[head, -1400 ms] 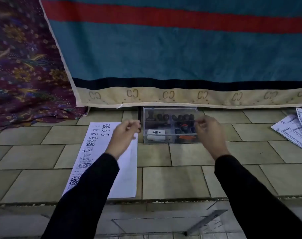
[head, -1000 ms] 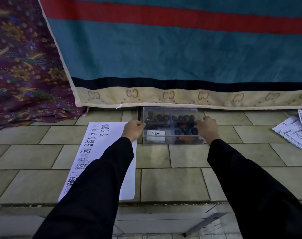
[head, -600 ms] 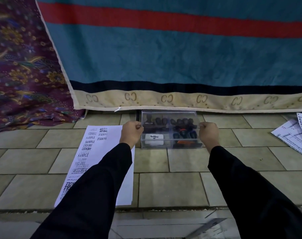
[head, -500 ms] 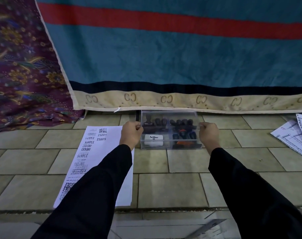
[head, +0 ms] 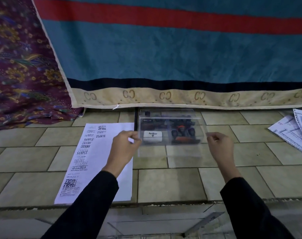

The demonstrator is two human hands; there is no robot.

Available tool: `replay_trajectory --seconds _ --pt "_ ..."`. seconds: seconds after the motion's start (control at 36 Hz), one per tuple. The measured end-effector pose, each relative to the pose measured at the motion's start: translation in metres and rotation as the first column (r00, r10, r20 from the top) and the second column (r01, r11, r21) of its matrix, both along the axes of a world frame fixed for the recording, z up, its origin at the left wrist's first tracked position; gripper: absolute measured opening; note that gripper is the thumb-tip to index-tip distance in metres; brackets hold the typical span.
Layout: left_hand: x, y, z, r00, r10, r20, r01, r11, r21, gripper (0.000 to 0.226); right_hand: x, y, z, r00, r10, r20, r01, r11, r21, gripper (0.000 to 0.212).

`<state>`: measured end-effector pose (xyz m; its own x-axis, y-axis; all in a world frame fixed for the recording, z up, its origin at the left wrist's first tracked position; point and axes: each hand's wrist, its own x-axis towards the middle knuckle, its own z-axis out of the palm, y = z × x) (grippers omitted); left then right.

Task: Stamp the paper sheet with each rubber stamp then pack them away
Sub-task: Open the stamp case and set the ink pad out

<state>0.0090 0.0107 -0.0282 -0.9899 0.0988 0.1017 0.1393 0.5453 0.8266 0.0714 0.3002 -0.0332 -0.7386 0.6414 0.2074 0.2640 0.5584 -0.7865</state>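
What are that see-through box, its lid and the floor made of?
The box and lid are probably clear rigid plastic with a glossy finish, since the stamps show through. The floor looks like matte ceramic or stone tile, with grout lines between slabs.

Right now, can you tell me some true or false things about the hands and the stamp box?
1. Both the left hand and the right hand pinch the clear lid. True.
2. The paper sheet is blank. False: it bears prints such as SAMPLE and FRAGILE.
3. The white Artline pad lies inside the clear box. True.
4. The paper sheet lies to the right of the clear box. False: it lies to its left.
5. The rubber stamps are scattered on the floor tiles. False: they sit in the clear box.
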Motion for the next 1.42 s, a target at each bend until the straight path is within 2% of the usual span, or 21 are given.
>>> replay_trajectory --seconds 0.08,0.42,0.61,0.89,1.06,1.17,1.25,1.36,1.42 --pt "0.019 -0.006 -0.011 1.0 -0.016 0.018 0.017 1.0 -0.012 0.015 0.019 -0.005 -0.007 1.0 -0.014 0.009 0.014 1.0 -0.019 0.02" --pt "0.065 -0.011 -0.033 0.999 -0.025 0.045 0.027 0.999 -0.046 0.026 0.052 -0.004 -0.026 0.995 -0.002 0.097 0.009 0.997 -0.072 0.013" --pt "0.078 -0.011 -0.038 0.996 -0.025 0.08 0.029 0.999 -0.044 0.022 0.062 -0.002 -0.032 0.988 -0.001 0.152 0.005 1.0 -0.026 0.009" --pt "0.072 -0.01 -0.043 0.986 -0.025 0.167 0.057 0.979 -0.194 0.011 0.059 -0.003 -0.044 0.959 0.052 0.279 -0.053 0.999 -0.004 0.008" --pt "0.068 -0.01 -0.046 0.989 -0.014 0.146 0.051 0.965 -0.258 0.021 0.057 -0.004 -0.044 0.941 0.063 0.332 -0.075 0.997 0.023 0.008" --pt "0.067 -0.009 -0.047 0.988 -0.018 0.154 0.065 0.951 -0.303 0.012 0.053 -0.004 -0.044 0.925 0.065 0.373 -0.089 0.995 0.046 0.012" --pt "0.065 -0.007 -0.045 0.986 -0.027 0.162 0.081 0.938 -0.337 0.016 0.052 -0.003 -0.044 0.914 0.058 0.401 -0.082 0.996 0.042 0.012" --pt "0.062 -0.01 -0.044 0.985 -0.036 0.167 0.09 0.939 -0.331 0.014 0.052 -0.006 -0.04 0.906 0.046 0.42 -0.075 0.996 0.054 0.004" --pt "0.06 -0.015 -0.045 0.99 -0.025 0.138 0.066 0.95 -0.306 0.012 0.05 -0.011 -0.033 0.921 0.023 0.388 -0.061 0.994 0.087 0.01"
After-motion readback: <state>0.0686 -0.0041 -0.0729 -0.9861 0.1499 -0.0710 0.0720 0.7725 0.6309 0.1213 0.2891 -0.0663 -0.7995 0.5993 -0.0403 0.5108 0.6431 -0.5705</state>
